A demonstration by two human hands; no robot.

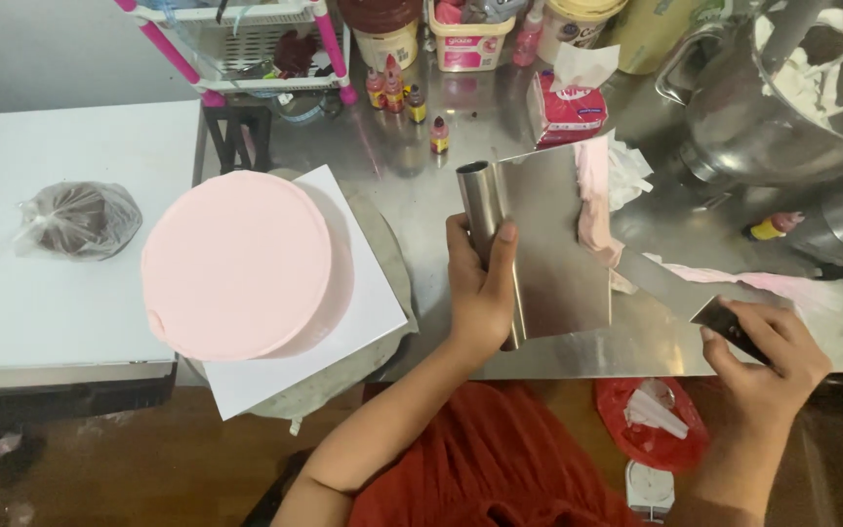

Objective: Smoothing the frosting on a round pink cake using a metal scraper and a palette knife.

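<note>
My left hand grips the rolled handle of a flat steel cake scraper, held upright over the steel counter. Pink icing clings to the scraper's right edge. My right hand holds the dark handle of a palette knife, whose blade reaches left to the scraper's iced edge. To the left stands a round cake smoothly coated in pink icing. It rests on a white square board atop a turntable.
A steel mixing bowl with white cream stands at the back right. Small colouring bottles, tubs and a pink packet line the back. A bagged dark lump lies on the white table at left. A red bag sits on the floor.
</note>
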